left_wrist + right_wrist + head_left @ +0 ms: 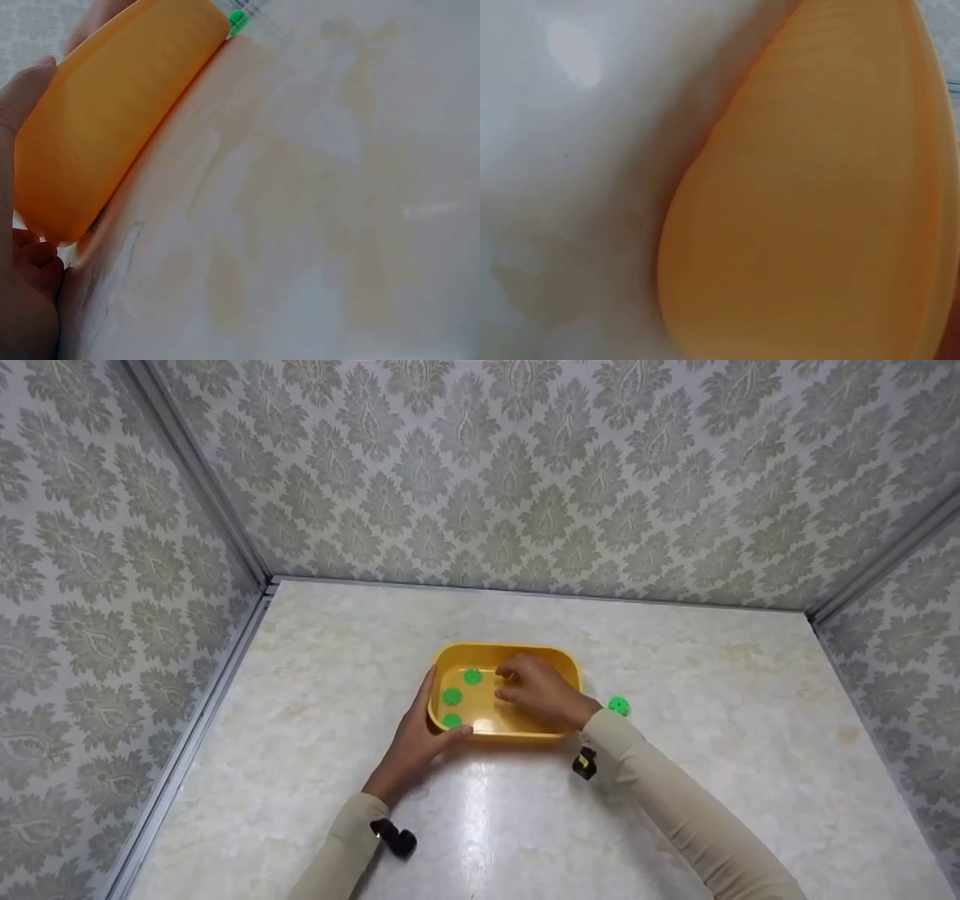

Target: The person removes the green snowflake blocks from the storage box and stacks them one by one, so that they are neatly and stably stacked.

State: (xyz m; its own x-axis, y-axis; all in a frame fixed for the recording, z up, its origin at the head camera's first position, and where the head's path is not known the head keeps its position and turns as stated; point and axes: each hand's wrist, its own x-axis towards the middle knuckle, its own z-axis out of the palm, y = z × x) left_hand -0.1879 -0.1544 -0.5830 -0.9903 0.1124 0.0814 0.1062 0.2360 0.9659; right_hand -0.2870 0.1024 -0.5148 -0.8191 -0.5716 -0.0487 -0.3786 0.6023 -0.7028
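A yellow rectangular plastic tub (480, 735) sits on the table in the head view. Inside its left part lie three green round discs with notched edges, one at the back (472, 676), one in the middle (452, 697) and one in front (451, 721). My left hand (420, 735) grips the tub's left end, thumb over the near rim; in the left wrist view its fingers curl by the tub's lower corner. My right hand (544, 690) reaches into the tub's right half, thumb and bent fingers apart, nothing visible between them. The right wrist view shows mainly the tub's outer wall (817, 187).
Another green disc (619, 706) lies on the table just right of the tub, near my right sleeve. The pale marbled table (337, 660) meets patterned walls (480, 510) at the back and both sides.
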